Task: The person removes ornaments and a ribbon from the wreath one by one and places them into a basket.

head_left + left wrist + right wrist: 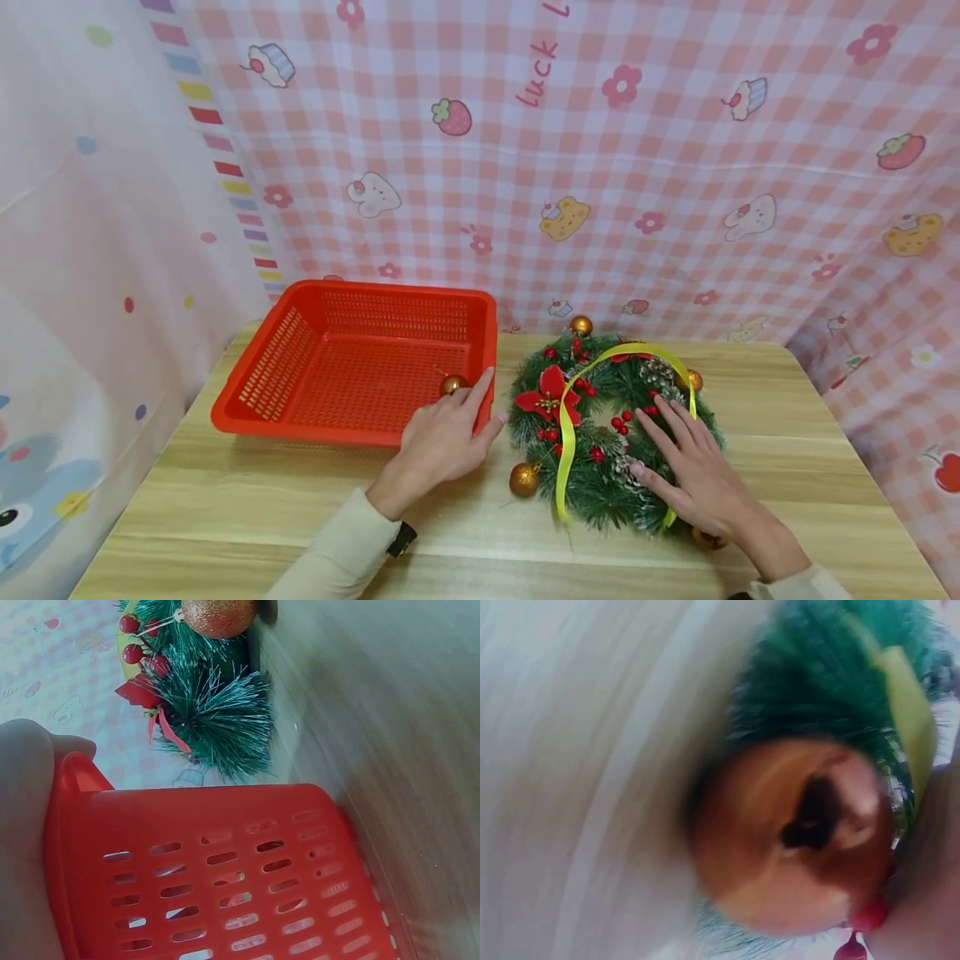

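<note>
A red plastic basket [345, 432] with slotted walls sits on the left of the table. My left hand [448, 437] holds its right rim, the thumb on the outer side; part of the grip is hidden. Beside those fingers, inside the basket, lies a shiny gold ball ornament [452, 384]. To the right lies a green wreath [600, 500] with red flowers, berries, pinecones and a yellow ribbon [566, 450]. My right hand [701, 479] rests on the wreath's right side, fingers spread. Close to the right wrist is a copper-coloured ball [780, 877].
Other gold balls sit around the wreath, such as the glittery ball [524, 480] at its front left and a ball [581, 326] at its back. A pink checked cloth [480, 167] hangs behind the wooden table [465, 533]. A white curtain [97, 225] hangs at the left.
</note>
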Tool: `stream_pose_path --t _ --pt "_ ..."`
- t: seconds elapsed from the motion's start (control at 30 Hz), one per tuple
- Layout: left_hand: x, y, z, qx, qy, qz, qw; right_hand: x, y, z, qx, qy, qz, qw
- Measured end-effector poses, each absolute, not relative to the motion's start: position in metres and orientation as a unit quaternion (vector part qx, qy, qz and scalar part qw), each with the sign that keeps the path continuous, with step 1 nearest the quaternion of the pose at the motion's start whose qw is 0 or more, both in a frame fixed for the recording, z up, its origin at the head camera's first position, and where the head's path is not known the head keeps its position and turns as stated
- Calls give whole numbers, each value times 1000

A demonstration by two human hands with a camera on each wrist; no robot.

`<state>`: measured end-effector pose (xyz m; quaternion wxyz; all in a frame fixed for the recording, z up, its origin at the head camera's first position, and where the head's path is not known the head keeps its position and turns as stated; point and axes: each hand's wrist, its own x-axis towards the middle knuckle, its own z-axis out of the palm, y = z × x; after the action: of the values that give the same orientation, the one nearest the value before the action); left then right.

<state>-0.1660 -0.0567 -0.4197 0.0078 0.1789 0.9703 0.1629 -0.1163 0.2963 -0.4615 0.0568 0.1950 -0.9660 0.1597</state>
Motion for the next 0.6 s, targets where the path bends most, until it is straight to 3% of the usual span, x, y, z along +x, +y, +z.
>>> stream_pose_path --t 0.13,0.3,0.47,0.6 --pt "-167 -56 -420 179 972 152 3 -110 293 -454 146 -963 211 84" --pt "-168 -55 -420 178 973 145 -7 -109 296 -441 18 -952 290 90" --pt "-169 -55 -421 174 974 147 -6 -116 305 -438 -91 -938 334 3" --pt "-168 -55 -421 174 973 149 -1 -121 307 -443 -126 -932 335 -63"
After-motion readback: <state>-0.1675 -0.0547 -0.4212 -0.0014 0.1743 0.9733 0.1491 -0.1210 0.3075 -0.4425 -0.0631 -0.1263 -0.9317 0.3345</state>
